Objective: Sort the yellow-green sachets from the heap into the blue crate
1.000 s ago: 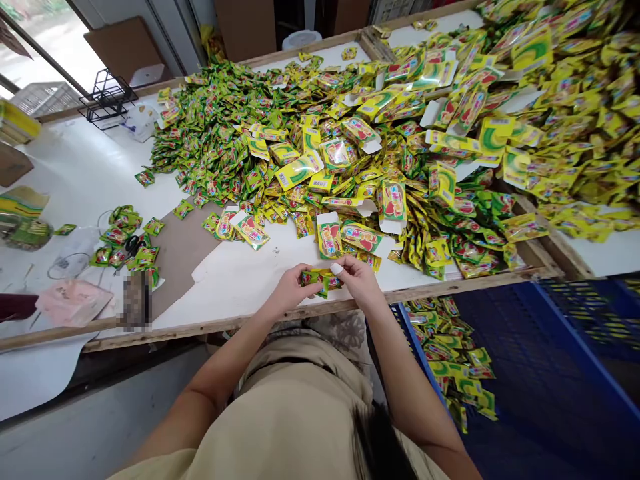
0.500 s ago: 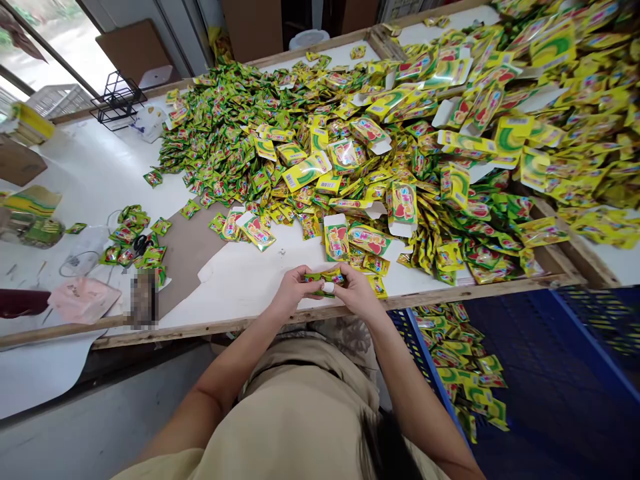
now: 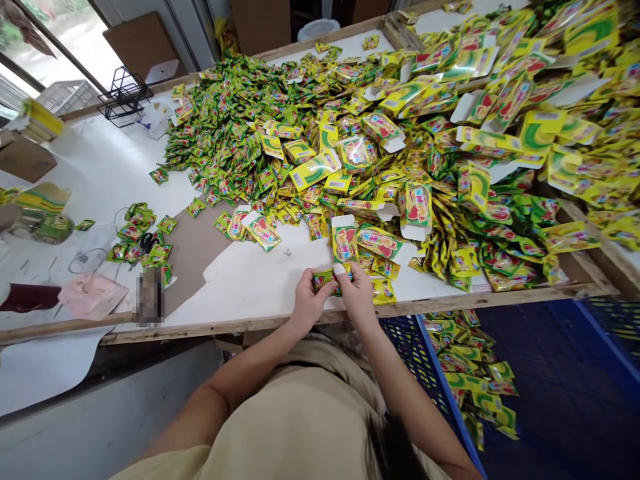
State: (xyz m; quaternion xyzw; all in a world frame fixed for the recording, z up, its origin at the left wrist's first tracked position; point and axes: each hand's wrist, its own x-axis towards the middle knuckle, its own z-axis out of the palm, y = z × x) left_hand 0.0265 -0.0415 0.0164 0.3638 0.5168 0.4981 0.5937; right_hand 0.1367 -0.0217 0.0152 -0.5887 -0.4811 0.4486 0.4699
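Close together over the table's front edge, my left hand (image 3: 309, 298) and my right hand (image 3: 359, 293) both grip small green-and-yellow candy packets (image 3: 326, 276). My fingers cover much of them, so how many there are I cannot tell. Just beyond my fingers an open printed box (image 3: 345, 239) lies with its white flap up. Another box (image 3: 381, 241) lies beside it on loose packets. A yellow packet (image 3: 384, 291) rests right of my right hand. Behind, a broad heap of green packets (image 3: 235, 120) merges into yellow packets and small boxes.
Below the table at right stands a blue crate (image 3: 545, 373) with filled packets inside. At left lie scissors (image 3: 146, 243) among packets, a pink bag (image 3: 93, 296), a plastic jar (image 3: 47, 225) and a black wire rack (image 3: 124, 97). A wooden rim (image 3: 225, 328) edges the table.
Both hands stay on the packets; the thumbs and fingers have shifted, the right thumb moving in and then back up. The whole view has drifted slightly, with the table's contents moving right.
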